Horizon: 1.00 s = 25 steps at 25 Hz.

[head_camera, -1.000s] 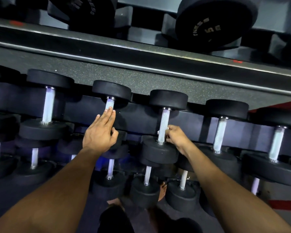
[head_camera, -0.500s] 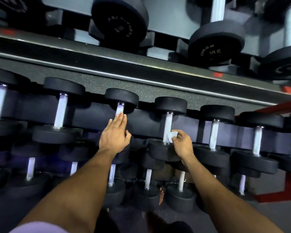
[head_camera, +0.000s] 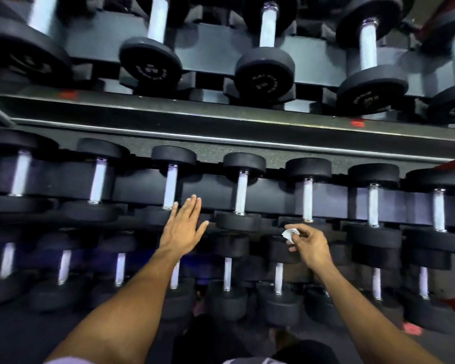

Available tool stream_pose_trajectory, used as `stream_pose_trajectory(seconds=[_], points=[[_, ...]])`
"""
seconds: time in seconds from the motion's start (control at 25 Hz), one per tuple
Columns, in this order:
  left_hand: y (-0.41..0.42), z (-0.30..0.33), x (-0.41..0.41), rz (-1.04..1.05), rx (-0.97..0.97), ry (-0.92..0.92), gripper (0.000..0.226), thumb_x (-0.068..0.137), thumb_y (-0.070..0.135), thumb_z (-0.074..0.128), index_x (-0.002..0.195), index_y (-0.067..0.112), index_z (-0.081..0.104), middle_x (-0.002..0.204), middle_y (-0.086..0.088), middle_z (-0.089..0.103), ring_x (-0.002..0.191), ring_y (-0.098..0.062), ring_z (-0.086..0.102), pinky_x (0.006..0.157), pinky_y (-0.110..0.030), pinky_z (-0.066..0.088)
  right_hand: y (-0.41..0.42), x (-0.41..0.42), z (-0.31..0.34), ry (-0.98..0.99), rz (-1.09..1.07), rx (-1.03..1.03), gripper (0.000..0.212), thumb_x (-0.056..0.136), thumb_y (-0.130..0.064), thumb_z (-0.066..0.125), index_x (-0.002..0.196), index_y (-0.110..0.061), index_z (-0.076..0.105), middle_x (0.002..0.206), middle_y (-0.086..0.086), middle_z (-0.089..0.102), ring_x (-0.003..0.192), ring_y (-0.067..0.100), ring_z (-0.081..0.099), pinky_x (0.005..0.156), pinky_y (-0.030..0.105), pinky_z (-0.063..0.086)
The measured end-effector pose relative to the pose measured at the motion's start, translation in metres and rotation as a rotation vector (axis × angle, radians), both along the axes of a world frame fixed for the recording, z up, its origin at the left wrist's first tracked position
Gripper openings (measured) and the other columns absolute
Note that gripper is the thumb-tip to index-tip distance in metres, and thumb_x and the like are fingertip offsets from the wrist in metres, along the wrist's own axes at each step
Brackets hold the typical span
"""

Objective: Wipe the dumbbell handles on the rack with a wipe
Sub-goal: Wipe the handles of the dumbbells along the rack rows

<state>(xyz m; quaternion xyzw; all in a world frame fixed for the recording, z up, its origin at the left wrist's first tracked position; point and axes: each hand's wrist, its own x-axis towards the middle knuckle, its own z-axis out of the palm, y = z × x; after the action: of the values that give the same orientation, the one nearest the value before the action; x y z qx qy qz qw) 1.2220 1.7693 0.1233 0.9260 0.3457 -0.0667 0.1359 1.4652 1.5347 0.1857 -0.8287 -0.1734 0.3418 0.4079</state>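
Wipe (head_camera: 289, 235) pinched in right hand (head_camera: 309, 246) below handle (head_camera: 307, 200); left hand (head_camera: 181, 228) flat, empty.

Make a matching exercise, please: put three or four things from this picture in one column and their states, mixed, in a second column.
Things:
1. left hand
2. right hand
3. wipe
4. dumbbell handle

States:
A. white, crumpled
B. flat, fingers straight
C. pale, between two black heads
D. pinching something

Pairs: 1-B, 2-D, 3-A, 4-C
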Motion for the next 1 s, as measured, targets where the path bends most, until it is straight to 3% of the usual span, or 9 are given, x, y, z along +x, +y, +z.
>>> stream_pose_trajectory(seconds=[0.16, 0.28, 0.4, 0.48, 0.68, 0.84, 1.0], points=[[0.04, 0.009, -0.045, 0.019, 0.023, 0.038, 0.082, 0.094, 0.057, 0.011, 0.157, 0.006, 0.025, 0.164, -0.011, 0.025, 0.152, -0.024, 0.024, 0.124, -0.047, 0.007, 0.024, -0.041, 0.006, -0.002, 0.048, 0.001, 0.015, 0.09, -0.012, 0.066, 0.097, -0.023, 0.073, 0.097, 0.004, 0.07, 0.076, 0.016, 0.071, 0.077, 0.027, 0.056], [0.051, 0.007, -0.053, 0.04, 0.016, 0.003, 0.082, 0.094, 0.057, 0.01, 0.157, 0.006, 0.024, 0.164, -0.011, 0.024, 0.152, -0.023, 0.023, 0.124, -0.047, 0.007, 0.038, -0.063, 0.012, -0.01, 0.167, 0.026, 0.019, 0.094, -0.016, 0.061, 0.095, -0.031, 0.072, 0.101, 0.001, 0.064, 0.087, 0.017, 0.069, 0.088, 0.031, 0.055], [0.056, 0.003, -0.046, 0.059, 0.0, -0.078, 0.077, 0.097, 0.052, 0.011, 0.157, 0.006, 0.023, 0.165, -0.011, 0.022, 0.153, -0.023, 0.022, 0.124, -0.045, 0.006, 0.042, -0.068, 0.021, -0.138, 0.318, -0.03, 0.026, 0.094, -0.011, 0.06, 0.098, -0.035, 0.069, 0.1, -0.004, 0.062, 0.091, 0.008, 0.063, 0.084, 0.012, 0.046], [0.059, 0.001, -0.041, 0.069, -0.017, -0.117, 0.076, 0.098, 0.051, 0.01, 0.158, 0.006, 0.02, 0.166, -0.01, 0.019, 0.154, -0.022, 0.018, 0.125, -0.043, 0.004, 0.043, -0.067, 0.028, -0.193, 0.384, -0.075, 0.026, 0.092, -0.009, 0.062, 0.101, -0.032, 0.07, 0.1, -0.008, 0.06, 0.09, 0.004, 0.06, 0.079, 0.006, 0.042], [0.079, -0.009, -0.01, 0.072, -0.021, -0.143, 0.08, 0.098, 0.055, 0.01, 0.157, 0.003, 0.021, 0.165, -0.013, 0.02, 0.154, -0.022, 0.017, 0.126, -0.042, 0.005, 0.063, -0.055, 0.025, -0.267, 0.372, -0.084, 0.038, 0.087, -0.002, 0.064, 0.095, -0.039, 0.067, 0.101, -0.005, 0.059, 0.086, 0.012, 0.06, 0.074, 0.007, 0.044], [0.086, -0.025, 0.006, 0.118, 0.0, -0.051, 0.081, 0.1, 0.06, 0.022, 0.159, 0.005, 0.013, 0.167, -0.011, 0.011, 0.155, -0.02, 0.009, 0.127, -0.041, 0.007, 0.08, -0.048, 0.022, -0.245, 0.36, -0.096, 0.031, 0.088, -0.002, 0.064, 0.099, -0.03, 0.069, 0.102, -0.006, 0.058, 0.089, 0.01, 0.06, 0.078, 0.008, 0.046], [0.086, -0.034, 0.009, 0.137, 0.017, -0.041, 0.076, 0.099, 0.051, 0.033, 0.158, 0.005, 0.019, 0.166, -0.012, 0.017, 0.154, -0.021, 0.015, 0.125, -0.041, 0.016, 0.101, -0.027, 0.008, -0.239, 0.315, -0.089, 0.028, 0.089, -0.005, 0.064, 0.102, -0.029, 0.068, 0.104, -0.008, 0.056, 0.091, 0.004, 0.06, 0.083, 0.007, 0.046]])
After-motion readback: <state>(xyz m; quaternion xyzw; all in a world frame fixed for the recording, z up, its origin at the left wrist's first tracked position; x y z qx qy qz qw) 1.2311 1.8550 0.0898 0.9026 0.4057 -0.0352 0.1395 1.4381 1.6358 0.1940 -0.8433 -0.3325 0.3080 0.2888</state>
